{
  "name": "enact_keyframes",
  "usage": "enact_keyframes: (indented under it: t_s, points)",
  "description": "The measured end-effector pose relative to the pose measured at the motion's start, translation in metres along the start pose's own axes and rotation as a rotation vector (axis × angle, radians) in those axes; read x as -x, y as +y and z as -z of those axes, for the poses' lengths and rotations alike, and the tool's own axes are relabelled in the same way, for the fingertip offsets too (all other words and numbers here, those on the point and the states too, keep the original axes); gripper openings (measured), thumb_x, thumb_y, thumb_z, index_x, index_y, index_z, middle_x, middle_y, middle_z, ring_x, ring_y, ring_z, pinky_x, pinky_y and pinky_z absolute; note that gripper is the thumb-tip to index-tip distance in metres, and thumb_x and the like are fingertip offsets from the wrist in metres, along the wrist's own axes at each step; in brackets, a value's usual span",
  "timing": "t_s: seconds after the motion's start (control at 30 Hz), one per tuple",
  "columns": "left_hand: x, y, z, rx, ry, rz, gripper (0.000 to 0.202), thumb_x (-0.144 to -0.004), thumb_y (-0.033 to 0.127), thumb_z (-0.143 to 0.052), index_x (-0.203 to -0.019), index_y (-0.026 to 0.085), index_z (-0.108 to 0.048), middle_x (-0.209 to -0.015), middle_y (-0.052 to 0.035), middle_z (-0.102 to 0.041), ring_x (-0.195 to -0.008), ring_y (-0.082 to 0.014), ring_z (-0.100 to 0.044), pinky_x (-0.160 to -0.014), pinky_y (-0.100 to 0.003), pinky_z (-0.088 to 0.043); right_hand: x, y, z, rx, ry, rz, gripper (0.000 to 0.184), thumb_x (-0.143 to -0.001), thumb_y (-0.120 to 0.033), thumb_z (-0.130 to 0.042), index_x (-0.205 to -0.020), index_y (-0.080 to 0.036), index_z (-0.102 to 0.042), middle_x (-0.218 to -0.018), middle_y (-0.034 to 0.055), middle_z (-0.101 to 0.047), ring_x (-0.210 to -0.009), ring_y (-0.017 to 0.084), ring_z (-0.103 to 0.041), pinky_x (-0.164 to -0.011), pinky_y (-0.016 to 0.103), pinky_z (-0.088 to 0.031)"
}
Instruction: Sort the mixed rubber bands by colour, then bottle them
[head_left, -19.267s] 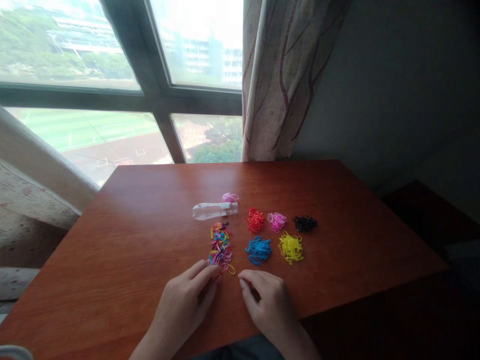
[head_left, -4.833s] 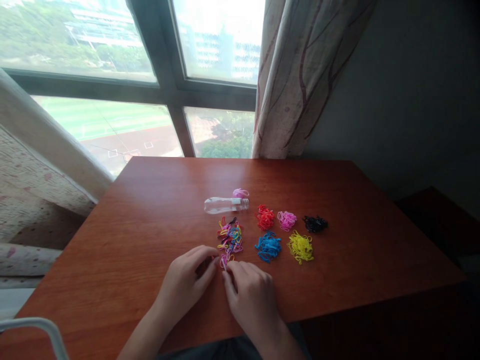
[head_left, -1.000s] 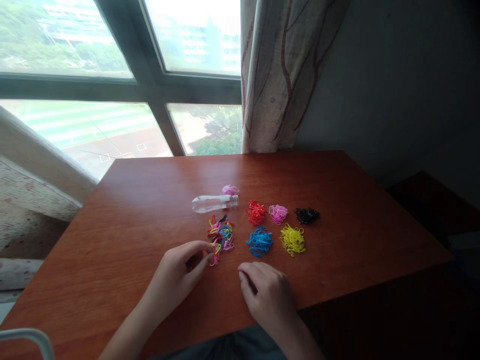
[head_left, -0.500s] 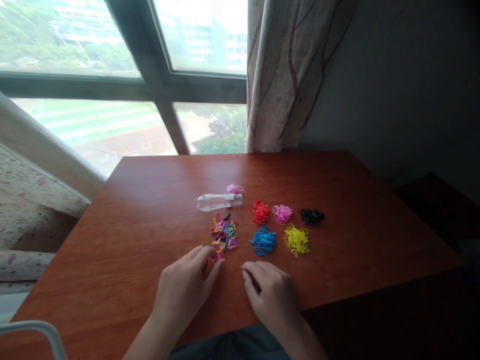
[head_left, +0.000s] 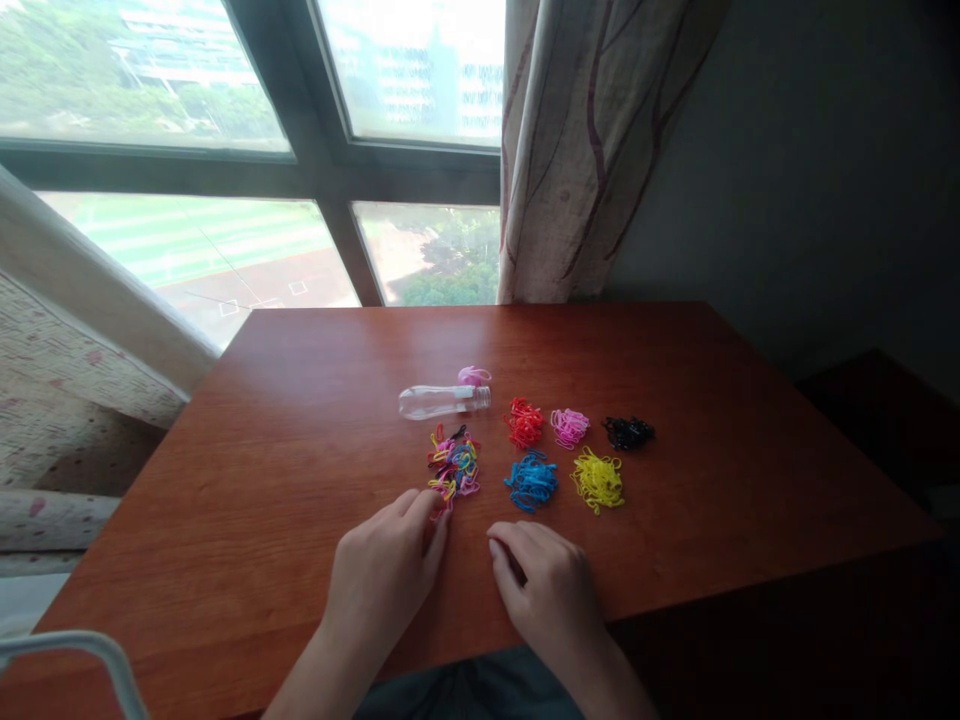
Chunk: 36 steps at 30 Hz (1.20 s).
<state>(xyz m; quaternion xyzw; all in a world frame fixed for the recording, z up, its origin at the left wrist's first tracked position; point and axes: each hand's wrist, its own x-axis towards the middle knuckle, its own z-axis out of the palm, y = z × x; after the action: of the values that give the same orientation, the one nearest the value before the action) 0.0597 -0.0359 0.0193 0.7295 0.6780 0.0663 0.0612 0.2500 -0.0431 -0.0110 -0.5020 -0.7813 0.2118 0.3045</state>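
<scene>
At the near edge of a mixed-colour pile of small looped clips [head_left: 456, 462], my left hand [head_left: 390, 560] has its thumb and index finger pinched around a pink clip [head_left: 448, 506], partly hidden by the fingers. My right hand [head_left: 544, 570] rests on the table with its fingers curled together and its thumb near the index fingertip; no object shows in it. It is closest to a blue clip pile [head_left: 532, 481]. Sorted piles lie beyond and to the right: red clips [head_left: 524, 424], pink clips [head_left: 570, 428], black clips [head_left: 629, 433] and yellow clips [head_left: 598, 480].
A clear plastic bottle [head_left: 435, 402] lies on its side behind the mixed pile, its uncapped neck pointing right. Just behind the neck is a pink cap-like piece [head_left: 474, 376]. A pale curved bar [head_left: 82, 640] crosses the table's lower left corner. Windows and curtains stand behind the wooden table [head_left: 285, 440].
My left thumb and index finger have drawn closer together at the mixed pile's near edge. My right hand stays in place. The whole view has shifted slightly.
</scene>
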Motion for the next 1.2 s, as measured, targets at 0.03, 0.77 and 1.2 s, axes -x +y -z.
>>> enact_keyframes:
  t_s: [0.03, 0.77, 1.2]
  points:
    - [0.0, 0.0, 0.0, 0.009, 0.002, -0.002, 0.021, -0.098, 0.031, -0.044, -0.096, 0.024, -0.064, -0.091, -0.0007, -0.074, -0.078, -0.0191, -0.07, -0.057, -0.026, -0.036, 0.0, 0.0, 0.0, 0.003, 0.0, 0.002, 0.022, -0.096, -0.016, -0.045, -0.094, -0.022, -0.066, -0.081, 0.0022, -0.068, -0.073, 0.017, -0.062, -0.068, 0.027, -0.038]
    - [-0.005, -0.021, 0.022, 0.259, -0.049, -0.006, 0.019, -0.091, 0.034, -0.05, -0.089, 0.023, -0.066, -0.075, 0.0006, -0.07, -0.065, -0.0156, -0.065, -0.058, -0.024, -0.042, -0.001, 0.001, 0.001, 0.011, -0.003, -0.007, 0.021, -0.095, -0.017, -0.046, -0.093, -0.022, -0.066, -0.079, 0.003, -0.069, -0.073, 0.017, -0.064, -0.067, 0.026, -0.042]
    - [-0.01, -0.007, 0.021, 0.233, -0.192, -0.189, 0.021, -0.091, 0.02, -0.044, -0.095, 0.024, -0.064, -0.091, -0.0026, -0.072, -0.078, -0.0191, -0.068, -0.066, -0.026, -0.043, -0.024, -0.014, -0.01, -0.004, -0.089, 0.006, 0.027, -0.093, -0.017, -0.055, -0.118, -0.023, -0.062, -0.088, 0.0018, -0.072, -0.077, 0.018, -0.067, -0.069, 0.025, -0.042]
